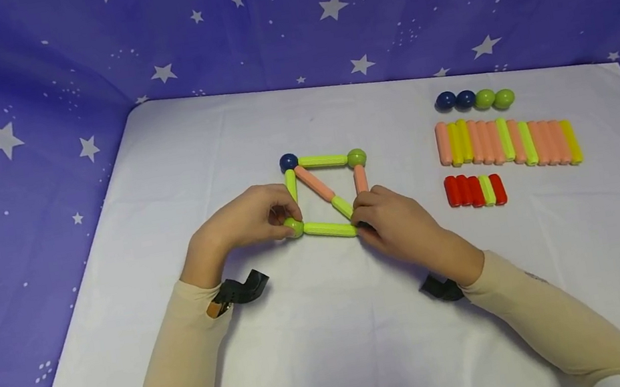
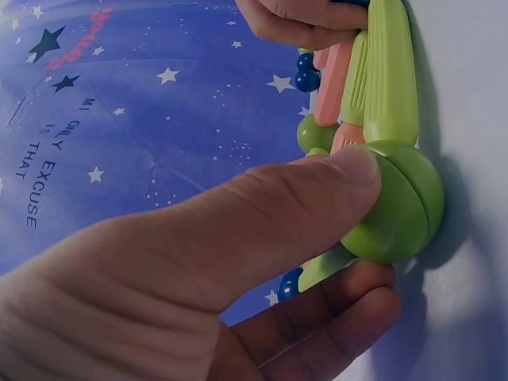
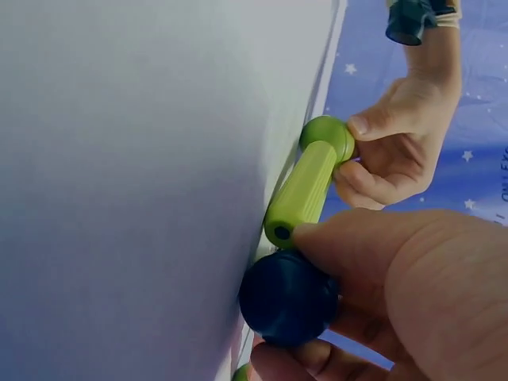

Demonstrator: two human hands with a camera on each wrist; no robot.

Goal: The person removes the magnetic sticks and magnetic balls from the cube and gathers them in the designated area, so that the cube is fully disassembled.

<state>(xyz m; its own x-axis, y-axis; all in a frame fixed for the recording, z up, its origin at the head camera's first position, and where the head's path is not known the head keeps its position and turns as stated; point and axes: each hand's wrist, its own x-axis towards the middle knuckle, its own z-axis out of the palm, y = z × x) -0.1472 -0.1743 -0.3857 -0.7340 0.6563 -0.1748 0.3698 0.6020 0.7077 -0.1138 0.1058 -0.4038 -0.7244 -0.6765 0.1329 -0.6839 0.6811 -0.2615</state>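
On the white cloth lies a square frame of rods and balls, with a diagonal made of a salmon rod (image 1: 314, 183) and a short yellow-green rod (image 1: 343, 207). My left hand (image 1: 256, 219) pinches the green ball (image 2: 397, 202) at the near left corner between thumb and fingers. At the near right corner my right hand (image 1: 402, 223) holds a dark blue ball (image 3: 288, 298), which the hand hides in the head view. Between these balls runs a yellow-green rod (image 3: 303, 190), its end close against the blue ball. A blue ball (image 1: 289, 162) and a green ball (image 1: 356, 157) form the far corners.
To the right, a row of blue and green balls (image 1: 485, 99) lies at the back. Nearer is a long row of salmon, yellow and yellow-green rods (image 1: 484, 142), then several short red rods (image 1: 464, 190) with a yellow-green one. A starry purple backdrop (image 1: 284, 28) surrounds the table.
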